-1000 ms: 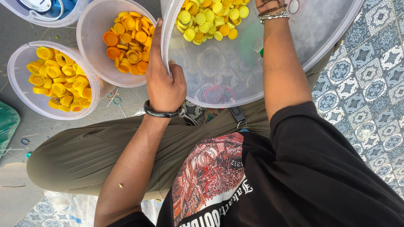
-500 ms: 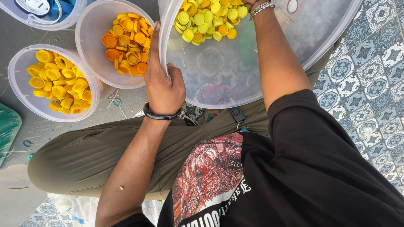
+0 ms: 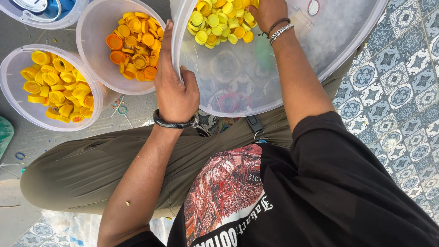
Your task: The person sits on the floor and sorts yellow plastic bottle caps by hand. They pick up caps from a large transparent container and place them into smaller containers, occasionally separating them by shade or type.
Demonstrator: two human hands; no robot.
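A large clear plastic basin point(image 3: 292, 77) rests over my lap, with several yellow bottle caps point(image 3: 219, 20) heaped at its far side. My left hand point(image 3: 173, 87) grips the basin's left rim, a black bracelet on the wrist. My right hand point(image 3: 267, 11) reaches inside the basin and rests among the yellow caps, with bead bracelets on its wrist; its fingers are mostly cut off by the top edge of the frame, so what they hold is hidden.
To the left stand a clear tub of orange caps point(image 3: 132, 41) and another of yellow caps point(image 3: 52, 87). A tub with blue and white things point(image 3: 41, 7) sits at top left. Patterned blue tiles point(image 3: 402, 91) cover the floor on the right. My knee point(image 3: 68, 178) is bent left.
My right hand has moved further into the basin toward the yellow caps. The left hand keeps its grip on the rim. The view has shifted slightly.
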